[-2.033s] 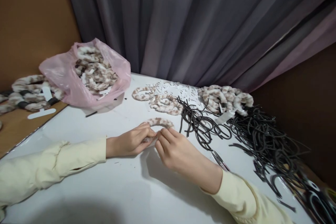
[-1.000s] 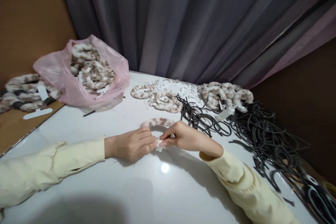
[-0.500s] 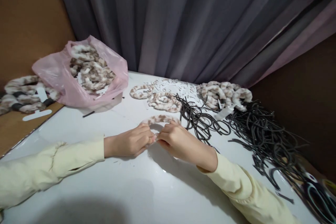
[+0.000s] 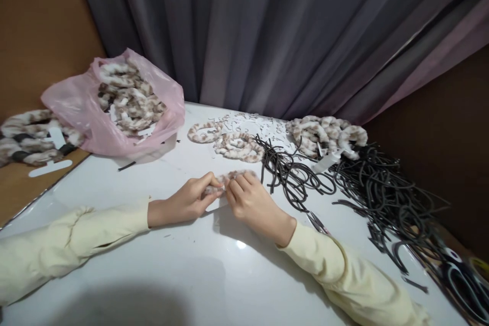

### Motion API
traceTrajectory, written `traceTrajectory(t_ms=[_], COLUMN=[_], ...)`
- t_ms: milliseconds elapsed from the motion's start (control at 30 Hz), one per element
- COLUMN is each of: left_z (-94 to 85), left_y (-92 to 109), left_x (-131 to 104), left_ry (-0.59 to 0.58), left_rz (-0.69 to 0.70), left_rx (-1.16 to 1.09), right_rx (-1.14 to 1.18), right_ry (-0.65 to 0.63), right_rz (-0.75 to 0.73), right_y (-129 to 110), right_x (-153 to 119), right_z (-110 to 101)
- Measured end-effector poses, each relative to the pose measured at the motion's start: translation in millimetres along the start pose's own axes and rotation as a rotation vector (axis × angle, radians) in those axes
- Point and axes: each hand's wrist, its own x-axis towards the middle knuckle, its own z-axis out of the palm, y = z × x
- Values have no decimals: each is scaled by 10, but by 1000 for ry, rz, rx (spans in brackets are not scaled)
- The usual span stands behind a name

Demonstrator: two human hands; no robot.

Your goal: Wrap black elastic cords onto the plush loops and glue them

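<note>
At the far left, some furry rings (image 4: 25,135) in white and brown, with dark bands on them, lie at the brown edge beside the table, and a white hanger card (image 4: 50,168) lies just in front of them. Next to these rings stands an open pink plastic bag (image 4: 72,104), inside which there are more furry pieces (image 4: 135,107) and white tags. A short black piece (image 4: 126,166) lies before the bag on the white table (image 4: 153,275). The left hand (image 4: 187,198) has its thumb and fingers closed in a pinch on a furry strip (image 4: 213,189), which is near the middle of the table. Behind the hands lie a single flat ring (image 4: 205,132) and, to its right, a small heap of similar rings (image 4: 240,148); small white scraps (image 4: 254,125) are spread farther back, near the grey curtain (image 4: 229,30). The right hand (image 4: 248,198), with its fingers bent and nearly closed, holds the same strip, touching or almost touching the left fingertips; whether the ends of the strip are joined, I cannot tell. More to the right there are loose black cords (image 4: 298,175), a furry pile (image 4: 324,135) behind them, then a big cord tangle (image 4: 382,188), and scissors (image 4: 464,285) at the corner.
</note>
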Motion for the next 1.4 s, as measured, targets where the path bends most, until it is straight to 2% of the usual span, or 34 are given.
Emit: traceTrajectory(t_ms=[167, 333, 433, 500, 567, 633, 733, 800, 933, 1033, 1100, 1167, 1267, 1400], left_z=[-1, -3, 15, 28, 26, -6, -117, -211, -326, -313, -285, -266, -273, -309], left_y=[181, 333, 379, 379, 346, 278, 133, 30, -112, -132, -116, -92, -70, -85], left_x=[10, 26, 18, 13, 21, 52, 128, 176, 219, 209, 198, 195, 202, 204], left_ry=[54, 75, 70, 72, 109, 185, 315, 327, 73, -145, -315, -416, -441, -544], left_rz=[-287, -537, -609, -609, -568, -495, -413, -425, -614, -651, -614, -583, -566, -511], left_rx=[-284, -651, -817, -848, -837, -819, -838, -932, -1255, -1257, -1116, -982, -903, -845], right_rx=[-73, -28, 39, 116, 250, 475, 996, 1386, 2005, 2284, 2351, 2368, 2350, 2271], right_ry=[96, 89, 73, 23, -72, -182, -334, -409, -451, -434, -412, -381, -335, -335], right_rz=[26, 40, 34, 33, 94, 245, 528, 662, 852, 954, 1024, 1123, 1177, 1080], right_y=[18, 24, 6, 7, 38, 107, 249, 327, 344, 257, 179, 101, 9, -29], right_x=[0, -6, -11, -10, -3, 10, 25, 15, -96, -230, -313, -373, -416, -420], right_z=[61, 89, 98, 105, 105, 87, 0, -86, -201, -189, -152, -109, -50, -9])
